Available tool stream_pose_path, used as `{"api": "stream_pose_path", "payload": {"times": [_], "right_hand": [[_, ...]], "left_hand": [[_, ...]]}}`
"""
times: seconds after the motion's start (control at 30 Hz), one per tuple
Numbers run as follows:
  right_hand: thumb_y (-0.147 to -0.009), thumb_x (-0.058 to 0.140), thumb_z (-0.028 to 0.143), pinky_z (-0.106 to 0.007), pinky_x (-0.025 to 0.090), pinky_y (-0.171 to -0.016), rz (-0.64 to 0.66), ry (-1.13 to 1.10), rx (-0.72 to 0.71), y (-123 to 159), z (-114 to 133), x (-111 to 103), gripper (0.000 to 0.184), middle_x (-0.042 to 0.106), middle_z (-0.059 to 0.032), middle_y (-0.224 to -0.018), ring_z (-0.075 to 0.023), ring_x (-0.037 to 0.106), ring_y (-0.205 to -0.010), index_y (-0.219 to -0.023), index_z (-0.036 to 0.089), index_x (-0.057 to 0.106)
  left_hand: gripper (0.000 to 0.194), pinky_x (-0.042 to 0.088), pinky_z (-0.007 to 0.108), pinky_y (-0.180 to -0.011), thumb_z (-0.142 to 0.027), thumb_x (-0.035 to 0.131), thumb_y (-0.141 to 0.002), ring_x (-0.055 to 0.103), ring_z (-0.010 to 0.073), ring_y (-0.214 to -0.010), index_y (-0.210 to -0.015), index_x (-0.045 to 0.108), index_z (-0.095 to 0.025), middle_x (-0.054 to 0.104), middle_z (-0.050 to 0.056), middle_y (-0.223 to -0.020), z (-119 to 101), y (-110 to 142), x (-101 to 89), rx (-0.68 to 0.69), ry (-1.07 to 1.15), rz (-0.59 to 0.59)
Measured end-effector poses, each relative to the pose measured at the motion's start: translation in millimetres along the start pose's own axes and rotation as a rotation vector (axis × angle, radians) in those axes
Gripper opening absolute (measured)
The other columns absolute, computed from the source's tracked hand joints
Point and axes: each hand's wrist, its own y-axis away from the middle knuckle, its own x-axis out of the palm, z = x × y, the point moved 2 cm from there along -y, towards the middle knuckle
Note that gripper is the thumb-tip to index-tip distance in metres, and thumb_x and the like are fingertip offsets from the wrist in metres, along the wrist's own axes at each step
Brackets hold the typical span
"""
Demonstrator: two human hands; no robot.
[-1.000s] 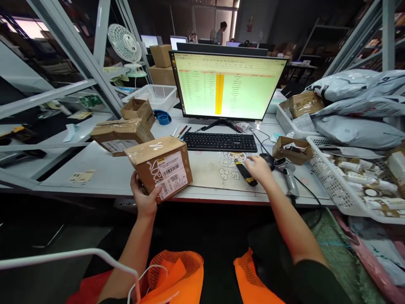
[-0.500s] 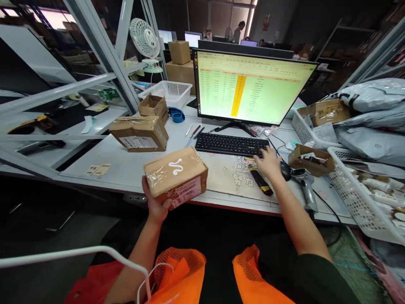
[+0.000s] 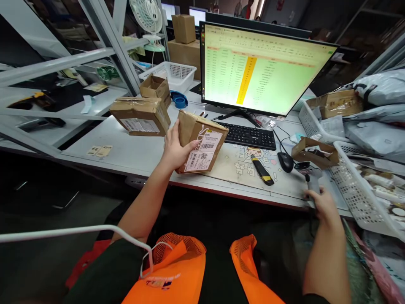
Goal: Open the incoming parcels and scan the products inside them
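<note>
My left hand [image 3: 177, 147] grips a brown cardboard box [image 3: 202, 143] by its left side, tilted so that the white labels face me. The box hides the left part of the black keyboard [image 3: 249, 136]. At the desk's right front edge, my right hand [image 3: 325, 204] is closed round the handle of a grey barcode scanner [image 3: 311, 177]. A black mouse [image 3: 285, 162] lies just beyond the scanner. Between the two hands, a black and yellow utility knife [image 3: 262, 170] rests on the printed desk mat [image 3: 228, 173].
A monitor [image 3: 268, 71] showing a spreadsheet stands at the back. Cardboard boxes [image 3: 141, 116], a blue tape roll [image 3: 179, 100] and a white basket [image 3: 177, 76] occupy the left side. An open small box [image 3: 314, 152] and a filled white basket [image 3: 357, 185] stand right.
My right hand has moved from the keyboard to the barcode scanner and taken hold of it. My left hand has turned the box, bringing its labels into view, and shifted it right and up.
</note>
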Motion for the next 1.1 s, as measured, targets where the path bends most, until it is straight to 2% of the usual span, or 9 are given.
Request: {"api": "stream_pose_path", "payload": {"times": [0.13, 0.27, 0.4, 0.53, 0.63, 0.73, 0.83, 0.93, 1.1], "right_hand": [[-0.051, 0.092, 0.042, -0.026, 0.05, -0.054, 0.252, -0.495, -0.053, 76.7, 30.0, 28.1, 0.053, 0.067, -0.0002, -0.069, -0.0163, 0.061, -0.059, -0.088, 0.02, 0.062], [-0.062, 0.089, 0.041, -0.028, 0.049, -0.057, 0.554, -0.487, -0.115, 151.0, 77.5, 79.8, 0.037, 0.065, -0.0001, -0.065, -0.0155, 0.057, -0.059, -0.084, 0.019, 0.069], [-0.065, 0.084, 0.042, -0.033, 0.051, -0.067, 0.552, -0.416, -0.177, 190.0, 110.8, 125.8, 0.035, 0.067, -0.0008, -0.069, -0.019, 0.06, -0.067, -0.09, 0.019, 0.075], [-0.069, 0.082, 0.043, -0.032, 0.049, -0.065, 0.574, -0.419, -0.157, 188.4, 102.6, 126.6, 0.03, 0.064, -0.0002, -0.063, -0.0176, 0.058, -0.062, -0.083, 0.018, 0.072], [-0.066, 0.085, 0.046, -0.03, 0.049, -0.061, 0.46, -0.407, -0.078, 157.0, 74.8, 86.9, 0.034, 0.066, -0.0018, -0.066, -0.0177, 0.059, -0.061, -0.078, 0.019, 0.068], [-0.062, 0.086, 0.05, -0.028, 0.045, -0.052, 0.321, -0.365, 0.017, 120.2, 49.4, 39.1, 0.038, 0.064, -0.0033, -0.06, -0.0172, 0.057, -0.055, -0.068, 0.019, 0.064], [-0.062, 0.086, 0.048, -0.027, 0.043, -0.05, 0.251, -0.356, 0.022, 114.3, 46.2, 21.2, 0.037, 0.061, -0.0016, -0.058, -0.016, 0.055, -0.054, -0.074, 0.018, 0.069], [-0.061, 0.089, 0.047, -0.027, 0.045, -0.052, 0.361, -0.433, 0.0, 147.9, 62.7, 49.3, 0.048, 0.063, 0.0001, -0.062, -0.016, 0.055, -0.056, -0.096, 0.017, 0.075], [-0.068, 0.088, 0.051, -0.03, 0.046, -0.056, 0.581, -0.525, -0.049, 198.1, 87.7, 115.0, 0.043, 0.063, -0.0012, -0.062, -0.0166, 0.056, -0.056, -0.091, 0.017, 0.075]], "left_hand": [[0.113, 0.023, 0.062, -0.128, -0.073, 0.075, -0.075, 0.032, 0.0437, -0.152, -0.167, 0.028, -0.028, 0.038, 0.017, -0.159, -17.2, 3.2, 4.0, -0.027, -0.091, 0.017], [0.112, 0.026, 0.064, -0.125, -0.072, 0.075, -0.077, 0.034, 0.0448, -0.15, -0.168, 0.026, -0.029, 0.038, 0.017, -0.16, -41.3, 14.9, 11.2, 0.001, -0.192, 0.047], [0.11, 0.03, 0.066, -0.121, -0.07, 0.076, -0.078, 0.035, 0.0459, -0.149, -0.168, 0.026, -0.029, 0.037, 0.018, -0.161, -60.4, 26.6, 21.8, 0.02, -0.262, 0.062], [0.112, 0.03, 0.064, -0.123, -0.069, 0.079, -0.075, 0.036, 0.0447, -0.149, -0.167, 0.03, -0.028, 0.04, 0.018, -0.158, -58.2, 33.1, 15.9, 0.047, -0.239, 0.05], [0.112, 0.031, 0.059, -0.126, -0.071, 0.081, -0.071, 0.041, 0.0413, -0.148, -0.164, 0.037, -0.027, 0.044, 0.016, -0.155, -45.9, 25.7, -11.4, 0.071, -0.15, 0.074], [0.11, 0.033, 0.059, -0.125, -0.072, 0.08, -0.07, 0.044, 0.042, -0.146, -0.162, 0.042, -0.025, 0.048, 0.016, -0.153, -36.9, 4.4, -41.9, 0.06, -0.16, 0.193], [0.114, 0.031, 0.063, -0.124, -0.073, 0.081, -0.068, 0.042, 0.0452, -0.146, -0.163, 0.042, -0.023, 0.049, 0.018, -0.151, -37.4, -19.8, -49.8, 0.036, -0.25, 0.23], [0.113, 0.03, 0.066, -0.124, -0.073, 0.08, -0.07, 0.039, 0.0469, -0.148, -0.164, 0.039, -0.025, 0.046, 0.018, -0.151, -46.5, -29.5, -30.1, 0.036, -0.252, 0.13], [0.112, 0.028, 0.068, -0.124, -0.072, 0.079, -0.072, 0.034, 0.0471, -0.15, -0.165, 0.034, -0.03, 0.044, 0.018, -0.15, -63.4, -10.6, 10.7, 0.046, -0.236, 0.119]]}}
